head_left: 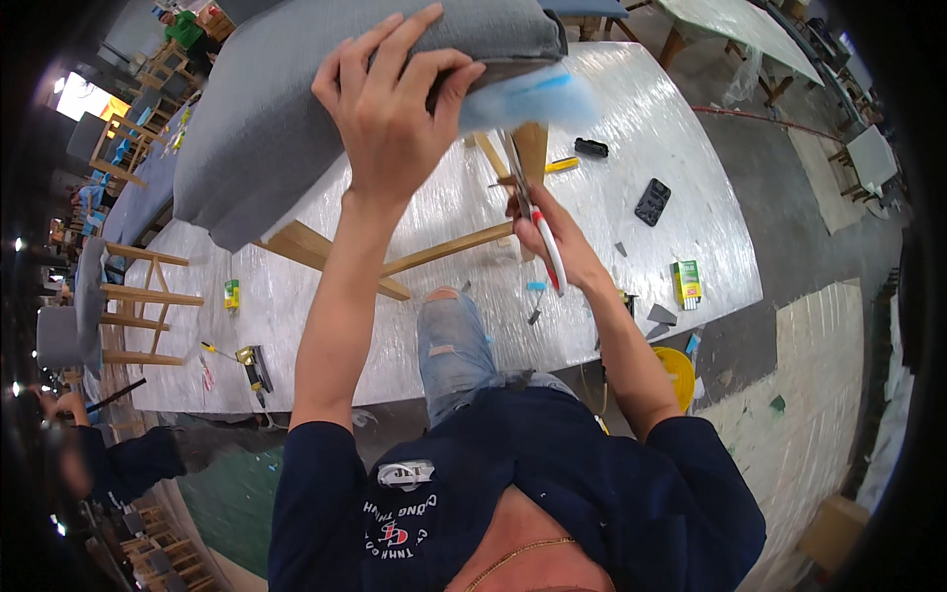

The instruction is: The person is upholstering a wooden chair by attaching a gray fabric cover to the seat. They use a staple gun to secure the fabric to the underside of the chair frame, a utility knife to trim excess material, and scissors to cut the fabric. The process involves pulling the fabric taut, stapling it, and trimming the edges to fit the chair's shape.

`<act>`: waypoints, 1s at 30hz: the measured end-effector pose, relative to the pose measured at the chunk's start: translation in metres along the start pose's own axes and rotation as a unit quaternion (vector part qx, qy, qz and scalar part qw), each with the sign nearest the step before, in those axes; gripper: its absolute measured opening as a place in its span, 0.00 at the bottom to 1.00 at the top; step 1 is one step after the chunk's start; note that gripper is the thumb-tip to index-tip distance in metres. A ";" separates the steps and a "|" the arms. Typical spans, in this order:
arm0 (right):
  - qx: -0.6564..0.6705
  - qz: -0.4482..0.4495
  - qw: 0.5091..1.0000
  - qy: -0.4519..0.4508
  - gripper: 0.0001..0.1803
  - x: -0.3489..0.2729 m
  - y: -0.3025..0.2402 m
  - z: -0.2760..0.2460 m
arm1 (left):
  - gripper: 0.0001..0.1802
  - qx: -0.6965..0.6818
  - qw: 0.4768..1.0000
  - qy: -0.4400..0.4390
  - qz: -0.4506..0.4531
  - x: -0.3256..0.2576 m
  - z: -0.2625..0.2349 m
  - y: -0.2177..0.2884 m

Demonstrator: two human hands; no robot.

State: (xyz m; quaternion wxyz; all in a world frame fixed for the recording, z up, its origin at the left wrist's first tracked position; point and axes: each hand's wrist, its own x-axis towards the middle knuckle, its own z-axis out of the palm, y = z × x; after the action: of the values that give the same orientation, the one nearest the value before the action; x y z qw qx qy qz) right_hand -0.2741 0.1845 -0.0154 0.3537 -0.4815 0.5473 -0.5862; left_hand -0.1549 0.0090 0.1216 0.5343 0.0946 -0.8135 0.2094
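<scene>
Nearest, at one o'clock from centre: right hand (570,245) wrapped around the red-and-white handles of scissors (548,259); blade spread not determinable. Next, at eleven o'clock: left hand (387,123) laid on grey cushion (261,123), fingers bent and parted, thumb by the edge; firmness of pinch on fabric not determinable. Just beside the thumb, between twelve and one o'clock: pale blue wadding (538,99), protruding from the cushion's edge. Handling, as judged: scissors light, rigid, sharp at the tips, to be held by the handles only; cushion bulky, soft outside, firm beneath, not slippery, best taken by the padded edge or wooden frame (449,250); wadding very light, limp, easily torn, best pinched near the cushion. Orientation: scissors' long axis from five o'clock to between eleven and twelve, tips directed away, toward the wadding; cushion's long axis slanted from eight to two o'clock. Farther, below on the film-covered table (715,232): yellow tool (562,165) at one o'clock, black case (653,202) at two, green-and-yellow box (687,282) at three.
</scene>
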 end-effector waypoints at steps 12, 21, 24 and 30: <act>0.084 -0.027 0.995 0.044 0.29 0.067 -0.026 0.002 | 0.10 -0.010 0.999 0.031 0.004 0.036 0.019 -0.029; 0.094 -0.016 0.991 0.089 0.27 0.065 -0.036 0.006 | 0.10 0.010 1.000 -0.003 -0.008 0.041 0.021 -0.034; 0.085 -0.016 0.990 0.111 0.26 0.055 -0.029 0.005 | 0.10 0.007 1.000 0.000 -0.005 0.046 0.022 -0.035; 0.076 -0.098 0.943 0.309 0.25 0.067 -0.028 -0.017 | 0.19 -0.004 1.000 -0.021 -0.022 0.053 0.023 -0.043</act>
State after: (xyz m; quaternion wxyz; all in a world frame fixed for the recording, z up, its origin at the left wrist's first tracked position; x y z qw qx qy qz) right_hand -0.3066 0.1308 0.0253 0.1438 -0.2999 0.5339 -0.7774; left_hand -0.1799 -0.0364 0.1725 0.5219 0.1147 -0.8230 0.1926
